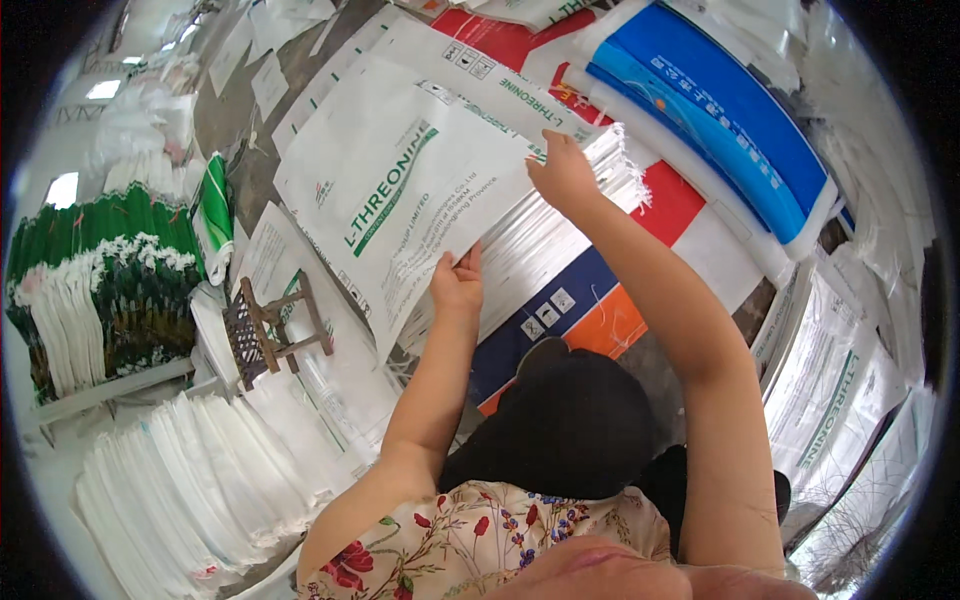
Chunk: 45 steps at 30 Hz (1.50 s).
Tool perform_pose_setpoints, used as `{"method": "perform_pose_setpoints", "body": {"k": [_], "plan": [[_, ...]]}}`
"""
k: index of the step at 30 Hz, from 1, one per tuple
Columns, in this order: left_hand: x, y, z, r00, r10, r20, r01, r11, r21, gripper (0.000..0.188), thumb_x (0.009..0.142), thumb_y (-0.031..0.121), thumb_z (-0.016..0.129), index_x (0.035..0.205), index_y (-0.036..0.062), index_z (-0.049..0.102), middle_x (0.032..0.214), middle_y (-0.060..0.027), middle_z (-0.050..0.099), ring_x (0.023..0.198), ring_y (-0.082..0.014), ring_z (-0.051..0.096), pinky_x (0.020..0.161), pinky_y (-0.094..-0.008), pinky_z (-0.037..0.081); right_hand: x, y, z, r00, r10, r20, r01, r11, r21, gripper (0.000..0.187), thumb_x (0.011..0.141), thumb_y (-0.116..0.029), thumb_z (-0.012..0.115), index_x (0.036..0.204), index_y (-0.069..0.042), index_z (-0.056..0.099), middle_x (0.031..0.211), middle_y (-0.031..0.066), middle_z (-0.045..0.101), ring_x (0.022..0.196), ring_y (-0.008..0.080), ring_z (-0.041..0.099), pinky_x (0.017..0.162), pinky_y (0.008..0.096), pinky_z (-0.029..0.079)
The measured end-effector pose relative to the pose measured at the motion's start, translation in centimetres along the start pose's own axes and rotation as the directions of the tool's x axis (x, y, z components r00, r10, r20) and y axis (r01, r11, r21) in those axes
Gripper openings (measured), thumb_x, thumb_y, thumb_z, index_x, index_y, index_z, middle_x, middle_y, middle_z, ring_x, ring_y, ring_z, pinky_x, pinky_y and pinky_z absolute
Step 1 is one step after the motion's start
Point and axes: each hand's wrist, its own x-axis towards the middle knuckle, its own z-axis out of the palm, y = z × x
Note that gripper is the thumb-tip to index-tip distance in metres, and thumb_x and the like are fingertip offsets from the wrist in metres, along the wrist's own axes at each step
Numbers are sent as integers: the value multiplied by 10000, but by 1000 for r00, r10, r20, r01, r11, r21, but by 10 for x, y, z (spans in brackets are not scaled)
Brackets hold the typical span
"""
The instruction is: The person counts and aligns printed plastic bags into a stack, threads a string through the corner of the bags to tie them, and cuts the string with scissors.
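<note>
A thick stack of flat white sacks (540, 250) with green print lies in front of my knees, its layered edges facing me. My left hand (458, 280) is closed on the near edge of the top white sack (330, 200), thumb uppermost. That sack is lifted and bent along this edge, apart from the layers beneath. Farther right, my right hand (562, 172) pinches the same sack's edge near its right end, close to the frayed ends of the stack. The fingertips under the sack are hidden.
Blue sacks (710, 120) lie at the far right, and an orange and navy sack (600, 310) sits under the stack. A small wooden stool (275, 325) stands at left. Folded white sacks (200, 480) and green bundles (110, 280) pile up at left; more printed sacks (830, 390) lie at right.
</note>
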Motion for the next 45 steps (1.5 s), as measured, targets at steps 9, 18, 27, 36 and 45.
{"method": "perform_pose_setpoints", "body": {"k": [9, 18, 27, 36, 45], "plan": [[-15, 9, 27, 864, -484, 137, 452, 867, 209, 376, 1016, 120, 329, 1296, -109, 431, 1268, -278, 554, 1201, -386, 557, 973, -444, 529, 72, 41, 22, 943, 132, 306, -42, 957, -285, 282, 814, -214, 617, 1005, -13, 667, 1064, 205, 676, 1013, 363, 647, 904, 430, 497], [147, 48, 39, 780, 42, 624, -493, -573, 655, 570, 993, 383, 451, 1455, 56, 381, 1489, -203, 392, 1405, -317, 337, 1146, -462, 263, 78, 25, -10, 987, -103, 126, 131, 962, -242, 258, 863, -78, 517, 1021, -112, 718, 1021, 147, 684, 978, 345, 641, 861, 435, 508], [175, 2, 6, 761, 76, 644, -414, -708, 572, 733, 945, 457, 464, 1539, 107, 217, 1623, -126, 87, 1498, -303, 37, 1186, -516, 2, 80, 75, -23, 939, 90, 332, 55, 913, -404, 280, 848, -64, 531, 1038, -113, 731, 1071, 158, 673, 1014, 340, 629, 906, 426, 492], [182, 5, 4, 719, 118, 685, -382, -756, 532, 714, 929, 449, 474, 1525, 112, 273, 1613, -132, 148, 1495, -299, 80, 1188, -505, 38, 99, 64, -21, 848, 200, 491, 75, 871, -485, 258, 832, -126, 581, 1048, -107, 723, 1092, 168, 666, 1013, 345, 632, 908, 418, 492], [180, 8, 11, 767, 24, 641, -436, -713, 548, 732, 922, 391, 558, 1519, 84, 266, 1600, -153, 177, 1477, -322, 151, 1190, -488, 96, 157, 126, -1, 767, 215, 605, -22, 950, -310, 528, 785, -174, 676, 1296, -147, 547, 1068, 214, 667, 998, 360, 648, 892, 417, 505]]}}
